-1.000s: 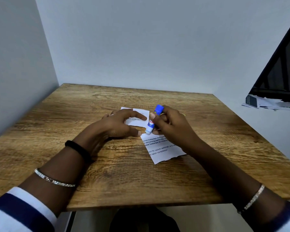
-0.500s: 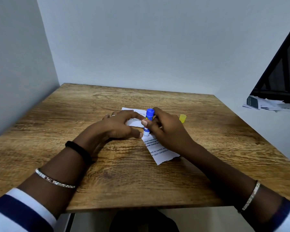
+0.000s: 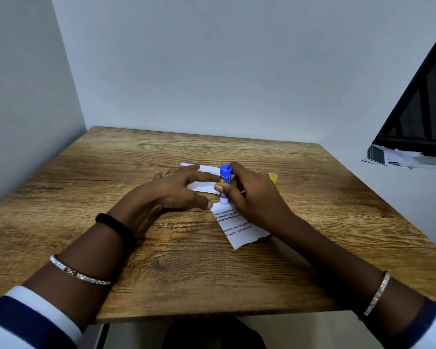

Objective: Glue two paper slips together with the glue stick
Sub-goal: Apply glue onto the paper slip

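At the wood-grain table (image 3: pixel 161 273), a right hand (image 3: pixel 252 195) pinches the upright blue-and-white glue stick (image 3: pixel 225 183), its tip on the top edge of the nearer printed white paper slip (image 3: pixel 239 227). The left hand (image 3: pixel 176 190), fingers (image 3: pixel 204 175) spread, pins the farther white slip (image 3: pixel 202 184). A hard drag could wrinkle or tear that thin edge.

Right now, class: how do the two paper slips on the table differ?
The near slip lies angled with bold printed lines in view; the far slip lies crosswise, its print faint. The left hand covers part of the far slip; the glue stick stands at the near slip's top edge. Both are white.
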